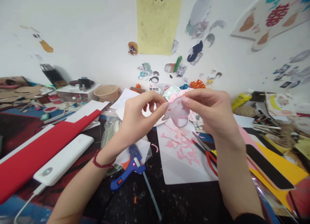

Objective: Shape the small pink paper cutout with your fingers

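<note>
**You're pinching a pink translucent cut-out (pixel 176 109) in mid-air, above the middle of the bench (pixel 174 201)!**

Your left hand (pixel 139 117) and right hand (pixel 209 112) close in from either side, each gripping an edge between thumb and fingertips. It looks light, thin and floppy, so stay on the rim and keep the pressure gentle. Directly below lies a white sheet with pink paper scraps (pixel 180 153). Nearer the front edge, a blue hot glue gun (pixel 128 172) sits under your left wrist, and red-handled cutters (pixel 209 159) lie under your right. Out left, there's a long red board (pixel 41 146) and a white power bank (pixel 63 159).
</note>
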Demonstrator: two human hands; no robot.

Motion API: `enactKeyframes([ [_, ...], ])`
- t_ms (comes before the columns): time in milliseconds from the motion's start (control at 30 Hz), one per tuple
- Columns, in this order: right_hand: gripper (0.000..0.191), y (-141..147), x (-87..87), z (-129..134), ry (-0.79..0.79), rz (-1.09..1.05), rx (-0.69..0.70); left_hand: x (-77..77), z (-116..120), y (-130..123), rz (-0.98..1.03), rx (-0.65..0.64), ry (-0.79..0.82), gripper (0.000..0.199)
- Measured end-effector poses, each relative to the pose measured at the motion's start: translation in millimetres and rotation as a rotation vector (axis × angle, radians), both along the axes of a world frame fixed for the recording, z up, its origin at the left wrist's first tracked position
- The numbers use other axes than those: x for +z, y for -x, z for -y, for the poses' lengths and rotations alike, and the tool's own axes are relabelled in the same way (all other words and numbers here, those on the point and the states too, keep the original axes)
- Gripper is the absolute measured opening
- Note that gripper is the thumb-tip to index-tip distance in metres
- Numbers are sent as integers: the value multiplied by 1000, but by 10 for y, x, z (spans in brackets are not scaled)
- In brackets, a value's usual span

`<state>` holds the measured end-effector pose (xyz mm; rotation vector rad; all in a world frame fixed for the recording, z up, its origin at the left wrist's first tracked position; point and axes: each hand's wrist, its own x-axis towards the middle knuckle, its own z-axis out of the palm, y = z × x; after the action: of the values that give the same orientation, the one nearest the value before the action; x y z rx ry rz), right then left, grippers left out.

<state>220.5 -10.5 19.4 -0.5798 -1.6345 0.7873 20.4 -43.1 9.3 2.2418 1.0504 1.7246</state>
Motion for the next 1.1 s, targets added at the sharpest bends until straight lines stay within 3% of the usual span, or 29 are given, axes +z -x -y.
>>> enactKeyframes([
  [300, 10, -22, 23, 42, 55, 87, 62, 1, -7, -3, -14, 2, -14, 10],
  [533, 7, 25, -3, 15, -1, 65, 17, -15, -17, -2, -60, 13, -81, 10],
  [1100, 6, -33, 21, 27, -38, 87, 61, -25, -34, 18, -156, 65, -260, 10],
])
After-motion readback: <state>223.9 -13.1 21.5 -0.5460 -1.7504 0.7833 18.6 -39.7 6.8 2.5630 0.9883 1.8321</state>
